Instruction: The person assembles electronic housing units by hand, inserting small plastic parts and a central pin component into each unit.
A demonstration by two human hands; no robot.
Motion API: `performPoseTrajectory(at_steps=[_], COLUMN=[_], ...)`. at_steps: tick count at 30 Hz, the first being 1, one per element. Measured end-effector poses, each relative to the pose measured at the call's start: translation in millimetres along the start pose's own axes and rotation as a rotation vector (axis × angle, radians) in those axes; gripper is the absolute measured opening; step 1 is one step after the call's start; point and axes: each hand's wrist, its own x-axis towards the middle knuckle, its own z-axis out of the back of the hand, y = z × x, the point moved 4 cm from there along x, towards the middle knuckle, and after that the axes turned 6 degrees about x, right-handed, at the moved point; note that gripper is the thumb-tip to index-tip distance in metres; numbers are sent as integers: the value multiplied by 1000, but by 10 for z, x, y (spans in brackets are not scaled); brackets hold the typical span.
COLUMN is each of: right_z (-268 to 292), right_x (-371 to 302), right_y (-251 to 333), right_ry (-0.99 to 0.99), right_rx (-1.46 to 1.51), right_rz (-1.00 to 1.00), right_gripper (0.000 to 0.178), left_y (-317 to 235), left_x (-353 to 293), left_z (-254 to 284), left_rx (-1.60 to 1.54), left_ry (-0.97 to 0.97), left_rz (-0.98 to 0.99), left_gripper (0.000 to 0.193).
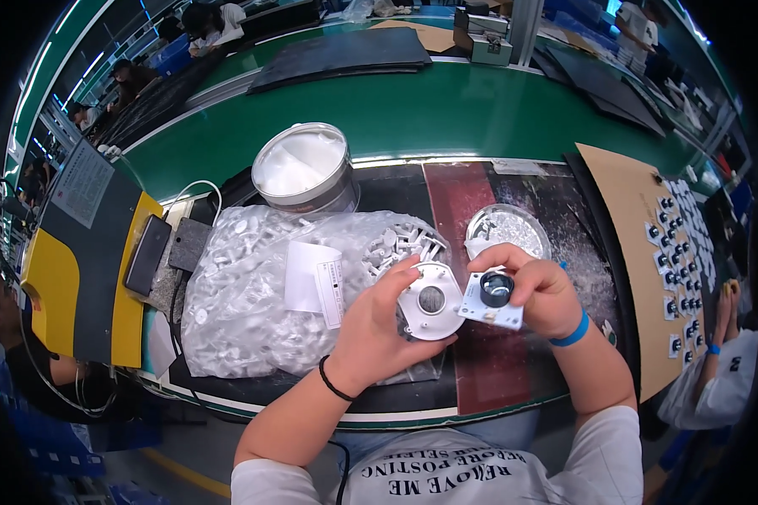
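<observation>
My left hand [379, 337] grips a round white plastic housing [432, 323] by its rim; a round hole pierces its middle. Close beside it, my right hand [546, 295] pinches a small white circuit board with a black lens [495, 290]. The board is tilted and its lens faces up. Housing and board are very near each other; whether they touch I cannot tell. Behind my left hand lies a big clear plastic bag [253, 295] of small white plastic parts, its mouth open toward the right. A shallow round dish [508, 225] stands just beyond my right hand.
A metal tin [303, 168] with white lining stands behind the bag. At left is a yellow and grey machine [84, 252] with cables. A brown cardboard sheet [623, 219] at right carries rows of lens boards [670, 278]. A person's hands [727, 307] are at the far right.
</observation>
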Motion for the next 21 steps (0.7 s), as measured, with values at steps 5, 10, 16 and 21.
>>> performPoseTrajectory(at_steps=[5,10,16,21], right_z=[133,11,-66,-106], right_x=[-43,-17,-25,-39], right_y=[-58,-78,-205,-232], right_ry=[-129,-199,-216,-314], right_rx=[169,-49,-152,-233], right_rz=[-117,-306,-460,-391], right_gripper=[18,26,29,24], left_y=[-3,-24,-29,-40], left_x=[1,-17,-65,-79], left_z=[-36,-74,-130,-114], left_rx=[22,41,10,30], left_ry=[52,91,106,85], left_rz=[2,-18,-33,-49], left_gripper=[85,88,94,94])
